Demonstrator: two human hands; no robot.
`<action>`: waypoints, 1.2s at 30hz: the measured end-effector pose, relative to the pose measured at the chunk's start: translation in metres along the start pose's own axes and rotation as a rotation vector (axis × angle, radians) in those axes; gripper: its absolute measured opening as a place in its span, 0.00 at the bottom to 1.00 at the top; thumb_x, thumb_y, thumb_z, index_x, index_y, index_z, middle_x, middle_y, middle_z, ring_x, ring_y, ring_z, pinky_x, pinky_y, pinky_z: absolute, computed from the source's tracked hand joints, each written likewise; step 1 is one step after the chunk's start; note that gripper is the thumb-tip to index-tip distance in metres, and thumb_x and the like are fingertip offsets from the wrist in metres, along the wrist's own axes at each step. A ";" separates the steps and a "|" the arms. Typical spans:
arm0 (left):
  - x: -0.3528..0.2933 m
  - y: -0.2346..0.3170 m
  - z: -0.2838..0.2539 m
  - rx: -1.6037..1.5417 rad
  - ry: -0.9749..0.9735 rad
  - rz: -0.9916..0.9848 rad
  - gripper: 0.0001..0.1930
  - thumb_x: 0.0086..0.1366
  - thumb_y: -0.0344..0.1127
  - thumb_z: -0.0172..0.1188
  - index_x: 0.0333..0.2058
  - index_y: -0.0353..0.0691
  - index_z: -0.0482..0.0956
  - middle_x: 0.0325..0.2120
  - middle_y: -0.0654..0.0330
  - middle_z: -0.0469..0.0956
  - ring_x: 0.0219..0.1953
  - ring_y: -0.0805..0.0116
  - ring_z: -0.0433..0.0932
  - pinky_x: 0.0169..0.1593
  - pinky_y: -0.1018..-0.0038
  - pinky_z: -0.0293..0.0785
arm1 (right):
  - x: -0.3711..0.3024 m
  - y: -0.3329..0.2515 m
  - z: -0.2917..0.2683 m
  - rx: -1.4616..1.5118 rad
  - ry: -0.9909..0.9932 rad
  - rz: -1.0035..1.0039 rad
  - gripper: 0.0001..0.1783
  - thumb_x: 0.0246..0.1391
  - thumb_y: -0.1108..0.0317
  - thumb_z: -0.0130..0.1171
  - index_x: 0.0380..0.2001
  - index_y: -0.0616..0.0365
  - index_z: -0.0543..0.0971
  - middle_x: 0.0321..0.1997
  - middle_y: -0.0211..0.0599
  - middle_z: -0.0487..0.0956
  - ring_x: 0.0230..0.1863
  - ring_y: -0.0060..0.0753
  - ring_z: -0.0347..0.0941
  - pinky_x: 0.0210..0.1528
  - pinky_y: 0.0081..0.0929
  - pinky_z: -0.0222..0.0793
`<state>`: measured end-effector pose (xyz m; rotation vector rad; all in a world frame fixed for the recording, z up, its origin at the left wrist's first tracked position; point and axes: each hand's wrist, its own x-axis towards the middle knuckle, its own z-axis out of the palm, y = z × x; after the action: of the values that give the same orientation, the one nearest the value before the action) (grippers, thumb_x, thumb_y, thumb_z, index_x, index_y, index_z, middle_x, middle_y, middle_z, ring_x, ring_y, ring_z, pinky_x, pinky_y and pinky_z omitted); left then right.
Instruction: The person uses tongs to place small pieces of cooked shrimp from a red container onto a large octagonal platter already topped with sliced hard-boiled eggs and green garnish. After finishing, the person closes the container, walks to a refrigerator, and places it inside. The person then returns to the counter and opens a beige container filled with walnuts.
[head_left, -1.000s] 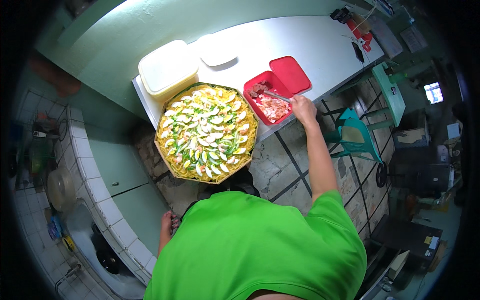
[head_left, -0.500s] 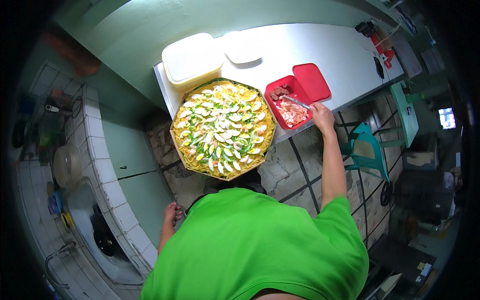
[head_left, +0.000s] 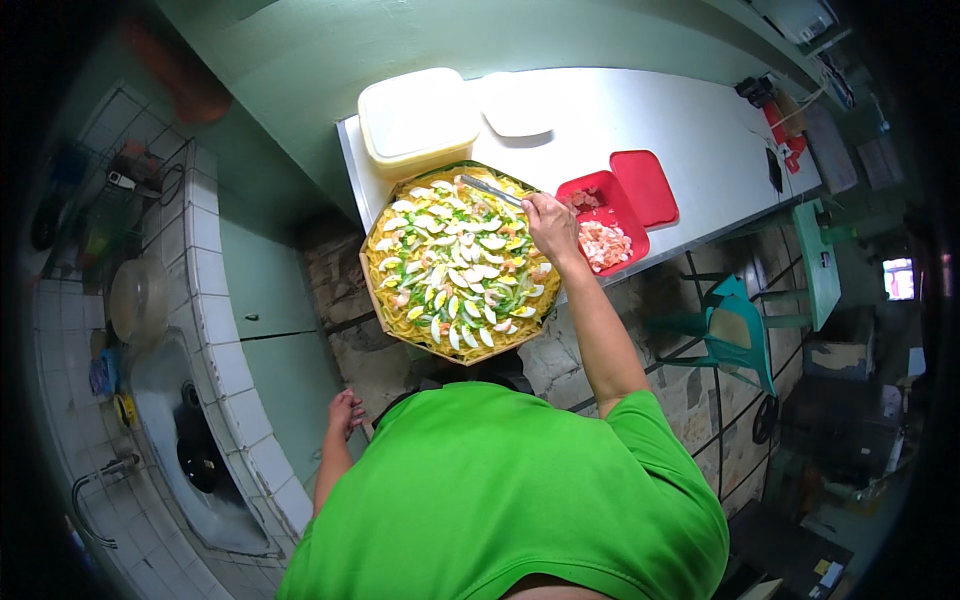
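Note:
My right hand (head_left: 552, 228) grips a pair of metal tongs (head_left: 490, 190). Their tips are over the far side of a large octagonal tray (head_left: 378, 300) of yellow noodles (head_left: 402, 327). Boiled egg wedges (head_left: 466, 275), green vegetable strips and shrimp cover the noodles. Whether the tips hold anything is too small to tell. Just right of the tray sits a red plastic container (head_left: 640, 240) with peeled shrimp (head_left: 604, 243) and darker pieces of meat (head_left: 582, 198). My left hand (head_left: 346, 412) hangs low at my side, fingers loosely curled, with nothing visible in it.
On the white table (head_left: 690, 110) stand a lidded pale-yellow tub (head_left: 418, 115), a white plate or lid (head_left: 516, 104) and a red lid (head_left: 644, 188). A green plastic chair (head_left: 738, 335) is to the right. A tiled counter with a sink (head_left: 165, 400) runs along my left.
My right hand and the tongs have moved left from the red container to above the noodle tray. The view has shifted a little. My left hand stays low at my side.

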<state>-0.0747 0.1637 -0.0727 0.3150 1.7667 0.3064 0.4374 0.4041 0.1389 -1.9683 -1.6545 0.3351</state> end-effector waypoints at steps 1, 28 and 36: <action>-0.001 -0.003 -0.002 -0.005 0.014 -0.015 0.18 0.71 0.51 0.50 0.54 0.52 0.70 0.41 0.65 0.78 0.32 0.70 0.78 0.28 0.72 0.73 | 0.001 -0.003 0.001 -0.034 -0.021 0.034 0.13 0.61 0.59 0.54 0.38 0.54 0.83 0.39 0.43 0.82 0.40 0.49 0.78 0.44 0.41 0.72; -0.002 -0.008 -0.006 0.055 0.015 -0.073 0.18 0.71 0.49 0.49 0.56 0.54 0.70 0.38 0.66 0.78 0.31 0.68 0.78 0.30 0.71 0.74 | -0.023 0.011 -0.053 -0.321 -0.009 -0.028 0.12 0.61 0.60 0.52 0.34 0.54 0.81 0.35 0.39 0.79 0.37 0.50 0.78 0.40 0.43 0.73; 0.002 -0.009 -0.009 0.039 -0.022 0.000 0.18 0.71 0.49 0.48 0.56 0.54 0.68 0.40 0.64 0.78 0.33 0.67 0.77 0.30 0.70 0.73 | -0.020 0.060 -0.106 0.032 0.266 0.081 0.14 0.62 0.59 0.52 0.40 0.55 0.82 0.39 0.45 0.80 0.41 0.51 0.77 0.42 0.41 0.72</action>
<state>-0.0843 0.1561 -0.0754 0.3451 1.7529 0.2680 0.5372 0.3528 0.1903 -1.9635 -1.3969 0.1219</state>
